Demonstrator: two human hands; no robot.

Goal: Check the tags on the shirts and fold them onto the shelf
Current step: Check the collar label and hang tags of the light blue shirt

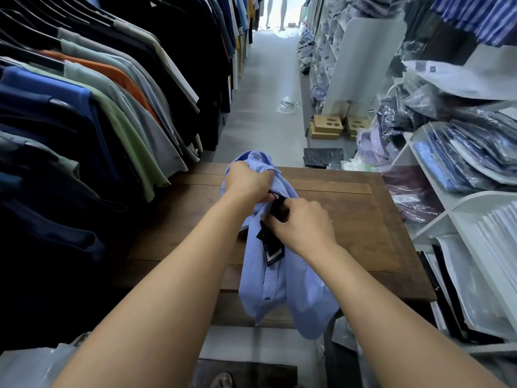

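Two grips: my left grip bunches the shirt collar at 12 o'clock; my right grip pinches the black tag.
Shirt: mid-desk, tail past its 6 o'clock edge.
Tip: I turn it face-up without tugging.

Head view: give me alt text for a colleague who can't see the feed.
Two bare hands hold a light blue button-up shirt over a wooden table: the left hand grips its collar end, the right hand pinches the black tags on its front. Hanging shirts line the left, white shelves of bagged shirts the right.
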